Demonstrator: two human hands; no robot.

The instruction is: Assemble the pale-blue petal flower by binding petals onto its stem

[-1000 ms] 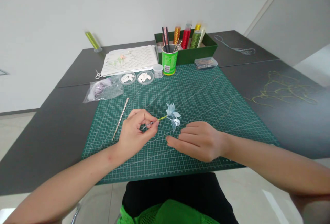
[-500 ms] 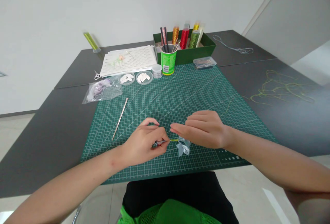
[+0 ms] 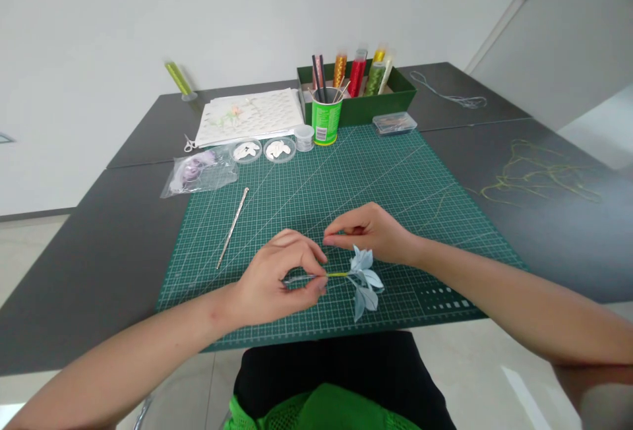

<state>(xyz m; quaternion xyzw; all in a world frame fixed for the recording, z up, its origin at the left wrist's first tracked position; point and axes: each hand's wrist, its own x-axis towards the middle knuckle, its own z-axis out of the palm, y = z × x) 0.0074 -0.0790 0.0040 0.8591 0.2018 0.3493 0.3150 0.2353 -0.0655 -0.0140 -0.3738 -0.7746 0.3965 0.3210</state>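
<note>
A pale blue flower (image 3: 364,279) with pointed petals lies sideways over the green cutting mat (image 3: 306,209), its stem partly wrapped in yellow-green thread. Thumb and fingertips of my left hand (image 3: 281,278) pinch that stem to the left of the petals. Just above the flower is my right hand (image 3: 378,232), its thumb and fingers brought together at the tips; anything between them is too small to make out. A thin yellow-green thread trails on the mat to the right of my right hand.
Tweezers (image 3: 232,229) lie at left on the mat. Behind are a plastic bag (image 3: 200,171), two dishes of white pieces (image 3: 279,150), a green can (image 3: 326,120), a box (image 3: 356,110) of thread spools and a clear case (image 3: 394,122). Tangled thread (image 3: 539,173) lies at right.
My right hand has moved up and left off the flower, its fingers now curled to the thumb. The petals show more fully, and the flower sits slightly farther right.
</note>
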